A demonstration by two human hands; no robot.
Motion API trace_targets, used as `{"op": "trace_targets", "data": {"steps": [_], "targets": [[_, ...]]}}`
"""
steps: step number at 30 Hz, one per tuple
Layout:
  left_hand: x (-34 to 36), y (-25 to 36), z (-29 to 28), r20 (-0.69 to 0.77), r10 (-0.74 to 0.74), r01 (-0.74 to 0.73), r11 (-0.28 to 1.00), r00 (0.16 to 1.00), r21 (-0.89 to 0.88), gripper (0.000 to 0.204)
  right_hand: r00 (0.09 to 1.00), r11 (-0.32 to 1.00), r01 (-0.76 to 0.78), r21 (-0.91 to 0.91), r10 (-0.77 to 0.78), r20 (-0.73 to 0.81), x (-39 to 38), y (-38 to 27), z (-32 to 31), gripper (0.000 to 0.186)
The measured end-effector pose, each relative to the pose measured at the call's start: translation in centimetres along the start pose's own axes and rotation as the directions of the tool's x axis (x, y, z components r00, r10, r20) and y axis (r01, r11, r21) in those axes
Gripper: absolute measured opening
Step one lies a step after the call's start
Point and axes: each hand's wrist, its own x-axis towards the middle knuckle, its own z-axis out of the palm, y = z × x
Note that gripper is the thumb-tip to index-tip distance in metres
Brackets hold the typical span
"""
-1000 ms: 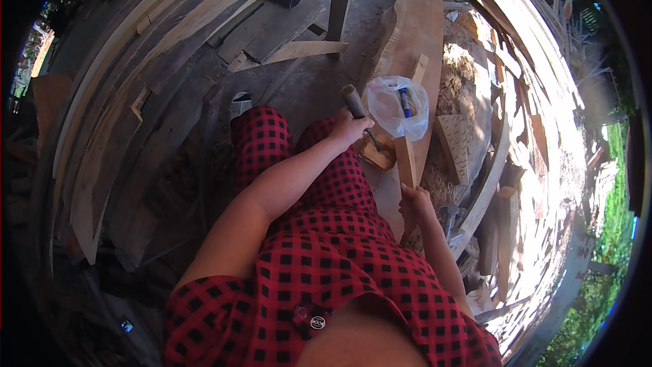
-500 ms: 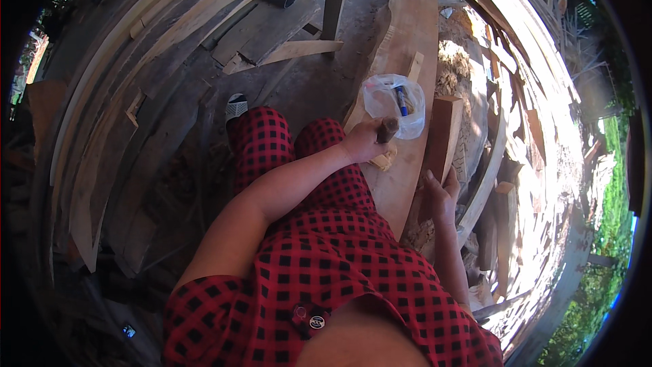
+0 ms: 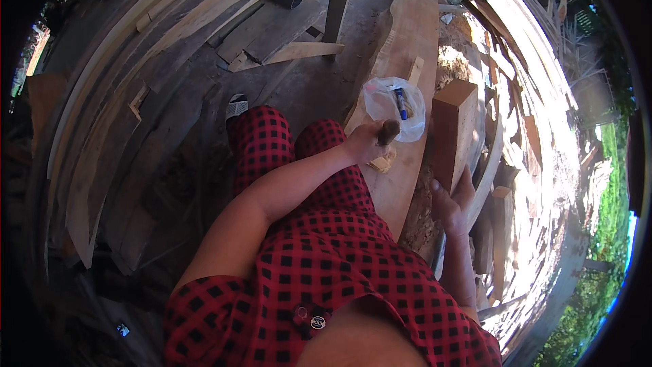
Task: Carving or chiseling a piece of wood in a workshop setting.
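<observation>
My left hand [image 3: 365,143] is closed around a dark brown wooden handle [image 3: 388,132], whose rounded end points up. What lies at the handle's other end is hidden by the hand. A pale, yellowish wood piece [image 3: 384,161] shows just under my fingers. On the long plank [image 3: 407,34] beside my left hand sits a clear plastic bag [image 3: 380,98] with a blue marker [image 3: 401,105] in it. My right hand [image 3: 454,204] grips the near end of a squared reddish-brown wooden block [image 3: 454,126], which stands tilted to the right of the plank.
A rough log [image 3: 424,214] lies along the plank's right side. Stacked boards [image 3: 170,34] curve along the left, with a wooden bench leg [image 3: 337,17] near the far middle. Sunlit scrap wood [image 3: 530,183] crowds the right. A shoe [image 3: 236,105] shows beyond my checked knees.
The wooden block has come up and to the right in my right hand and looks larger. My left hand with the handle has hardly moved.
</observation>
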Motion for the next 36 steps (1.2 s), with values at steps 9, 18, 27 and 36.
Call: {"op": "trace_targets", "data": {"steps": [9, 18, 27, 36], "targets": [[0.7, -3.2, 1.9, -0.125, 0.233, -0.231, 0.973, 0.964, 0.023, 0.024, 0.986, 0.811, 0.156, -0.564, -0.093, 0.138, 0.2, 2.0, 0.0, 0.07], [1.7, -5.0, 2.9, -0.191, 0.411, -0.389, 0.91, 0.892, 0.143, 0.029, 0.98, 0.751, 0.108, -0.651, 0.03, 0.197, 0.6, -0.1, 1.1, 0.072], [0.5, -2.5, 0.7, -0.027, 0.009, -0.008, 0.999, 1.0, 0.037, 0.037, 0.996, 0.951, 0.066, -0.302, -0.045, 0.078, 0.6, 0.1, 1.1, 0.067], [0.4, -3.5, 1.2, -0.029, 0.054, -0.054, 0.999, 0.998, 0.001, 0.034, 0.989, 0.929, 0.007, -0.369, 0.047, 0.139, 0.4, 2.3, 1.2, 0.06]]}}
